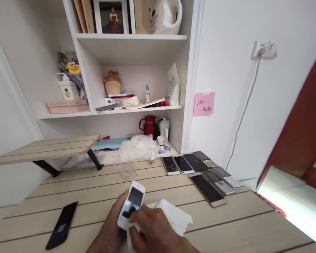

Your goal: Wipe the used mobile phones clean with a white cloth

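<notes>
My left hand (112, 225) grips a white smartphone (133, 202) with a dark screen, holding it tilted above the wooden desk (226, 225). My right hand (152, 228) is closed on a white cloth (173, 214) and presses it against the lower part of the phone's screen. The cloth spreads out to the right over the desk. A black phone (62, 225) lies flat on the desk to the left of my hands.
Several phones (200, 172) lie in rows at the back right of the desk. A small bottle (152, 160), a crumpled plastic bag (137, 147) and a clear zip bag (127, 172) sit behind. A wooden riser (42, 149) stands at left. Shelves hold a red jug (149, 126).
</notes>
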Demonstrator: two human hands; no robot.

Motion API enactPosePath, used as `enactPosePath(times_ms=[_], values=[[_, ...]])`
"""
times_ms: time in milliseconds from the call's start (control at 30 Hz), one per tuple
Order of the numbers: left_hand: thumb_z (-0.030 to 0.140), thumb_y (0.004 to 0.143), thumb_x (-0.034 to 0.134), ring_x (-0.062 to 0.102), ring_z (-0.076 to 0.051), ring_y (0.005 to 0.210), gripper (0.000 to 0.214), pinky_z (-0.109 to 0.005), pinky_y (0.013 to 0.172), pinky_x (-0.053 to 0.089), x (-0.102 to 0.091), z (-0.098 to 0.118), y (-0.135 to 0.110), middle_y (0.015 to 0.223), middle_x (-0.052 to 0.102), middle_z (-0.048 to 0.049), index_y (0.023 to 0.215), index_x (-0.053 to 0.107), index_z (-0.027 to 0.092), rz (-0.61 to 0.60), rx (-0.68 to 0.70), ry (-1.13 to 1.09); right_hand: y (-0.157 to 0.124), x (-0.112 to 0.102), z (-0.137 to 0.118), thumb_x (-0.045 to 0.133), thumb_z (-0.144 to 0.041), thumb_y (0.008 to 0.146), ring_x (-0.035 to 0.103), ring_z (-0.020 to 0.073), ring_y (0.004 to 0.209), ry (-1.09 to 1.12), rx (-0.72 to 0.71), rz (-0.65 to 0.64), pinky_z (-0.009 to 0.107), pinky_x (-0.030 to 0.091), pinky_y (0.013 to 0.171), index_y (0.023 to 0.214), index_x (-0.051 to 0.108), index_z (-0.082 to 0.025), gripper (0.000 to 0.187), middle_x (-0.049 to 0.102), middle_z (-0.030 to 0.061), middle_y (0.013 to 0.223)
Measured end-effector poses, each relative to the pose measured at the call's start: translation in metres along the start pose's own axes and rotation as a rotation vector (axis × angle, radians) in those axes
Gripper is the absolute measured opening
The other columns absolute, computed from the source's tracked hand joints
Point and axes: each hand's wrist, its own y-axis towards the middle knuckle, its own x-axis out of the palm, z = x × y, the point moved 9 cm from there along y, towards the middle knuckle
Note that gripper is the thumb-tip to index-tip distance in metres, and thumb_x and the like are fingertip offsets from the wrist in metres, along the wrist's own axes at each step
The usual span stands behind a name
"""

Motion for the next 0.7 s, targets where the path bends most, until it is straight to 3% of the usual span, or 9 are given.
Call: enactPosePath(times_ms=[67, 167, 267, 400, 567, 700], values=[[0.044, 0.082, 0.073, 0.054, -0.011, 0.050, 0.033, -0.024, 0.062, 0.049, -0.004, 0.004, 0.000, 0.054, 0.060, 0.0035, 0.065, 0.063, 0.017, 0.039, 0.032, 0.016, 0.000, -0.001, 0.001, 0.055, -0.020, 0.082, 0.068, 0.0178, 0.065, -0.010, -0.003, 0.009, 0.026, 0.045, 0.060, 0.095, 0.063, -0.026, 0.017, 0.071, -0.0005, 0.082], [0.041, 0.081, 0.074, 0.062, -0.014, 0.060, 0.025, -0.024, 0.062, 0.050, -0.002, 0.013, -0.001, 0.067, 0.069, -0.0003, 0.082, 0.071, 0.016, 0.058, 0.132, 0.093, 0.000, -0.011, 0.038, 0.050, -0.020, 0.087, 0.068, 0.0195, 0.074, -0.007, 0.244, 0.098, 0.028, 0.046, 0.070, 0.099, 0.062, -0.024, 0.017, 0.072, 0.0019, 0.087], [0.040, 0.082, 0.073, 0.067, -0.019, 0.067, 0.027, -0.028, 0.065, 0.053, 0.004, 0.014, -0.004, 0.078, 0.074, -0.0045, 0.095, 0.073, 0.016, 0.049, 0.142, 0.180, -0.002, -0.017, 0.069, 0.048, -0.020, 0.089, 0.068, 0.0215, 0.075, 0.025, 0.436, 0.162, 0.030, 0.045, 0.073, 0.097, 0.061, -0.023, 0.015, 0.072, 0.0033, 0.084], [0.041, 0.084, 0.070, 0.068, -0.021, 0.071, 0.030, -0.032, 0.070, 0.055, 0.006, 0.009, -0.004, 0.083, 0.075, -0.0084, 0.098, 0.073, 0.013, 0.023, 0.098, 0.227, -0.002, -0.019, 0.081, 0.049, -0.024, 0.091, 0.065, 0.0212, 0.070, 0.094, 0.509, 0.180, 0.030, 0.045, 0.067, 0.091, 0.062, -0.023, 0.013, 0.070, 0.0017, 0.077], [0.030, 0.078, 0.079, 0.065, -0.015, 0.069, 0.020, -0.024, 0.069, 0.051, -0.001, 0.012, 0.004, 0.078, 0.073, -0.0036, 0.088, 0.075, 0.013, 0.015, 0.138, 0.227, -0.005, -0.018, 0.085, 0.048, -0.033, 0.095, 0.062, 0.0180, 0.062, 0.253, 0.580, 0.211, 0.027, 0.046, 0.062, 0.092, 0.062, -0.022, 0.018, 0.068, -0.0018, 0.069], [0.024, 0.078, 0.079, 0.064, -0.014, 0.069, 0.018, -0.024, 0.073, 0.051, 0.001, 0.014, 0.006, 0.080, 0.074, -0.0001, 0.094, 0.076, 0.017, -0.008, 0.140, 0.226, -0.005, -0.014, 0.089, 0.049, -0.038, 0.095, 0.061, 0.0170, 0.063, 0.364, 0.600, 0.220, 0.025, 0.047, 0.061, 0.090, 0.063, -0.020, 0.023, 0.066, -0.0021, 0.069]])
